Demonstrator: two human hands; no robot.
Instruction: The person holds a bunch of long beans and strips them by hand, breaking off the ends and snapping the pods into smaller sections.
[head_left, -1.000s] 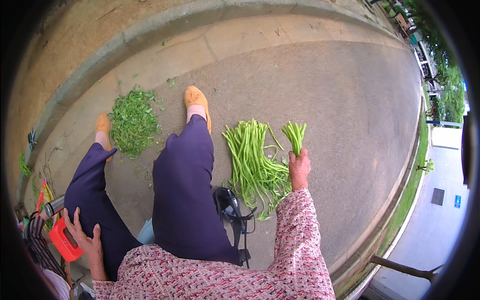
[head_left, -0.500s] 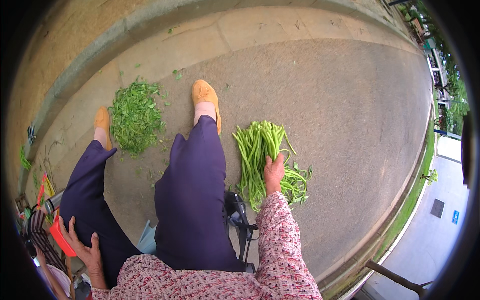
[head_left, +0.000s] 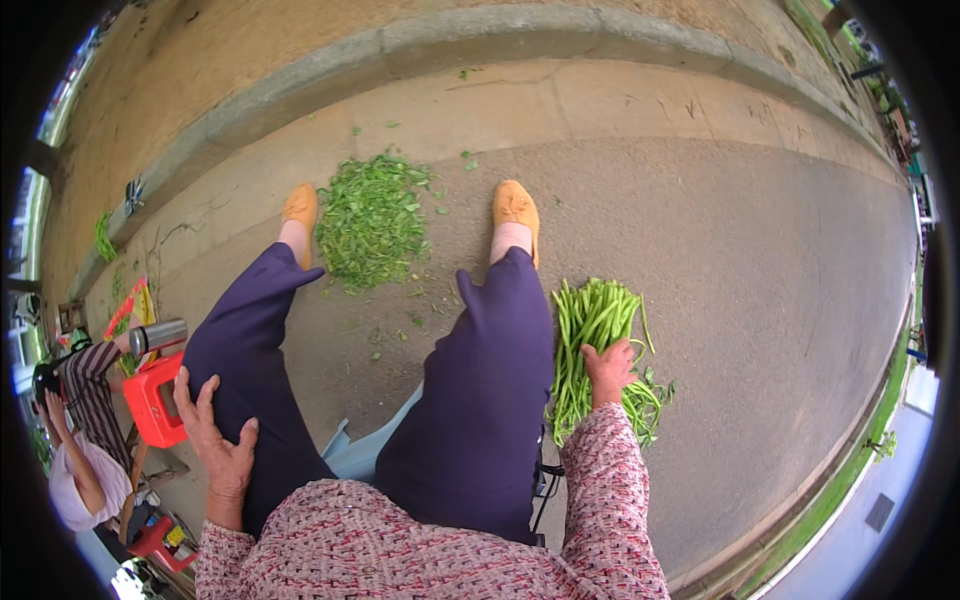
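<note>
A heap of long green beans (head_left: 600,312) lies on the pavement beside my right shoe. My right hand (head_left: 610,372) rests over the near part of this heap, its fingers loosely spread and not wrapped round the beans. Some beans and small leaves show beyond the fingertips; what lies under the palm is hidden. My left hand (head_left: 222,450) lies on my left thigh, fingers apart, holding nothing. Between my shoes is a pile of torn green leaves and stems (head_left: 372,222).
Left of my leg are a red plastic box (head_left: 155,400), a metal flask (head_left: 158,336) and a red stool (head_left: 163,543). Another person in striped trousers (head_left: 92,400) sits there. A light blue item (head_left: 370,452) shows between my thighs. A concrete kerb (head_left: 480,30) runs across the far side.
The view has turned left, showing more of the other person and the red box. My right hand has loosened from the bunch of beans, which now lies flatter. My left hand stays on my thigh.
</note>
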